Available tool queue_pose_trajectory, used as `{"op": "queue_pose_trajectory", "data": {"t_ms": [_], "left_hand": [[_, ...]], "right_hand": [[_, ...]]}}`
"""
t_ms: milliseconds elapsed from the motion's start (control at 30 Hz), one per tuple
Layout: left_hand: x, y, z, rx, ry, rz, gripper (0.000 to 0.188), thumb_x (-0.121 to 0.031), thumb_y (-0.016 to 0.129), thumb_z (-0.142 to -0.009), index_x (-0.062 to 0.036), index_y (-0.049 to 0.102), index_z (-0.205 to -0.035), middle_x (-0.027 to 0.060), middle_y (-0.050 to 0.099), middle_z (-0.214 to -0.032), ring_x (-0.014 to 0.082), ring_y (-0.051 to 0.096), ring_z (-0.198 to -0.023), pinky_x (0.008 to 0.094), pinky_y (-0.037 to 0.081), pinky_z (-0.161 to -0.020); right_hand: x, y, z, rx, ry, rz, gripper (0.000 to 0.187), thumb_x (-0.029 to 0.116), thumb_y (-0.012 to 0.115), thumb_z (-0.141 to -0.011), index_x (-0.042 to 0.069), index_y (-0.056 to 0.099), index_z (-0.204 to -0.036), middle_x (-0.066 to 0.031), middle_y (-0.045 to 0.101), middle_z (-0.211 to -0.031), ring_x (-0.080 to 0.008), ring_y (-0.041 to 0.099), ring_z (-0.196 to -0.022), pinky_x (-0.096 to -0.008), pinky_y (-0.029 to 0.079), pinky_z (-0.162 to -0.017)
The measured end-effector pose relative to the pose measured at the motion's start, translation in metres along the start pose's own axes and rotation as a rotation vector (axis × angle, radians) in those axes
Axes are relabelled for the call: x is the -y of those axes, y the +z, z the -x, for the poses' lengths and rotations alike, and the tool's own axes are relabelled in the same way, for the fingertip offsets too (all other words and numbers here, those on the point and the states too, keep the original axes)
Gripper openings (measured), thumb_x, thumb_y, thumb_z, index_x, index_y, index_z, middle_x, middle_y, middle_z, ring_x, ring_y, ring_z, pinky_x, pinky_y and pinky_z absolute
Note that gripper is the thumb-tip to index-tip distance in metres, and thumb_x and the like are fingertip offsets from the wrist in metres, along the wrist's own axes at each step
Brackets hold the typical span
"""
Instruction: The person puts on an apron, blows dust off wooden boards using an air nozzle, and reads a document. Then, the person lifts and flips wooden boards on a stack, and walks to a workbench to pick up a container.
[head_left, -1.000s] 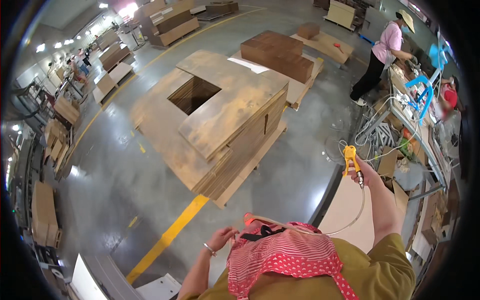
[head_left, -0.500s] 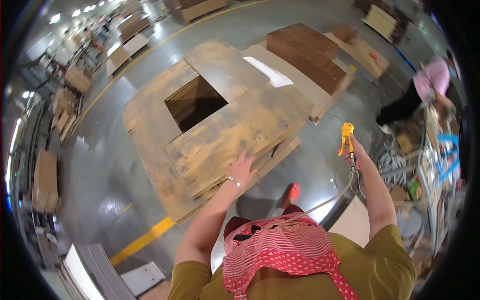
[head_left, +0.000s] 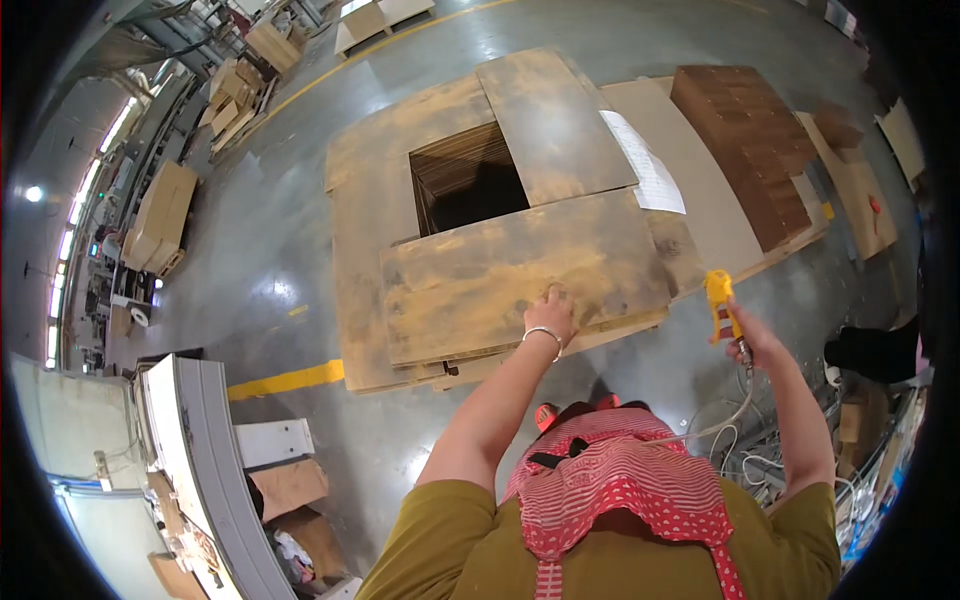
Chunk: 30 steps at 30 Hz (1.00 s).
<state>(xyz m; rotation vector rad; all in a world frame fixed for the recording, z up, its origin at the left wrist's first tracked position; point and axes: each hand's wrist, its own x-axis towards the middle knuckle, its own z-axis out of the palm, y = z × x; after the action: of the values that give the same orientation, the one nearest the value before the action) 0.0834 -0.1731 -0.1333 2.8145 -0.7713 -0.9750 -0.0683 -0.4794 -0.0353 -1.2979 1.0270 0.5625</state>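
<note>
- So the front board (head_left: 450, 290) is on top of a big stack, right in front of the person. Its long axis goes side to side, climbing a touch toward the right.
- Left hand (head_left: 552, 314) is the nearer one, no contest: it's resting on the board by the near edge, a bit right of the middle. Palm down, fingers spread and pointing away from the body, not gripping anything.
- Yellow air gun (head_left: 718, 290) (looks like one, anyway) sits just past the board's right end. Can't really tell how high up it is.
- Right hand (head_left: 757, 342) has its fingers wrapped round that gun, head end facing away from the body. From here the board lies off to the left.
- Pale hose (head_left: 738, 410) trails from the gun back toward the pink apron (head_left: 625, 490).
- Further out: a dark square gap (head_left: 470, 180) behind the board, a white sheet (head_left: 645, 165) to the right, then brown blocks (head_left: 740, 150) beyond that.
</note>
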Motion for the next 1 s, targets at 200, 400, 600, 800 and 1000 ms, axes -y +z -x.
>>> {"op": "queue_pose_trajectory", "data": {"t_ms": [200,400,600,800,1000], "left_hand": [[0.016,0.004,0.014,-0.074,0.121,-0.048,0.065,-0.035,0.06,-0.073,-0.0149,0.032,-0.128,0.0124,0.032,-0.129,0.0313,0.04,-0.112,0.0366,0.039,-0.089],[0.038,0.012,0.032,-0.109,0.07,-0.04,0.068,-0.041,0.056,-0.074,-0.0108,0.03,-0.129,0.0161,0.034,-0.127,0.0338,0.043,-0.107,0.0363,0.038,-0.089],[0.054,0.03,0.037,-0.109,0.026,-0.08,0.067,-0.033,0.058,-0.073,-0.0166,0.027,-0.13,0.0117,0.027,-0.131,0.0365,0.039,-0.11,0.0394,0.045,-0.081],[0.055,0.066,0.052,-0.124,0.041,-0.087,0.069,-0.037,0.058,-0.073,-0.0181,0.026,-0.131,0.012,0.025,-0.133,0.0383,0.034,-0.114,0.0403,0.044,-0.084],[0.074,0.059,0.097,-0.003,-0.079,0.024,0.071,-0.046,0.055,-0.074,-0.0146,0.026,-0.131,0.019,0.026,-0.132,0.04,0.034,-0.114,0.041,0.036,-0.091]], "right_hand": [[-0.006,0.05,0.019,0.252,0.062,0.171,0.054,0.055,0.041,-0.08,0.011,0.043,-0.111,-0.0095,0.057,-0.082,-0.0083,0.044,-0.043,-0.0199,0.036,-0.035],[-0.001,0.096,0.02,0.312,0.073,0.222,0.049,0.05,0.042,-0.082,0.008,0.043,-0.106,-0.0082,0.054,-0.083,-0.0086,0.046,-0.044,-0.0203,0.037,-0.035],[0.003,0.121,0.014,0.418,0.065,0.314,0.048,0.05,0.042,-0.082,0.006,0.044,-0.101,-0.0079,0.055,-0.075,-0.0094,0.045,-0.044,-0.0207,0.037,-0.036],[-0.026,0.099,0.015,0.268,0.092,0.071,0.049,0.054,0.04,-0.082,0.009,0.042,-0.102,-0.0072,0.055,-0.076,-0.0083,0.045,-0.045,-0.0203,0.038,-0.039],[-0.038,0.127,-0.018,0.167,0.017,-0.127,0.044,0.054,0.037,-0.084,0.013,0.04,-0.1,-0.0046,0.054,-0.073,-0.0077,0.042,-0.04,-0.0204,0.034,-0.032]]}}
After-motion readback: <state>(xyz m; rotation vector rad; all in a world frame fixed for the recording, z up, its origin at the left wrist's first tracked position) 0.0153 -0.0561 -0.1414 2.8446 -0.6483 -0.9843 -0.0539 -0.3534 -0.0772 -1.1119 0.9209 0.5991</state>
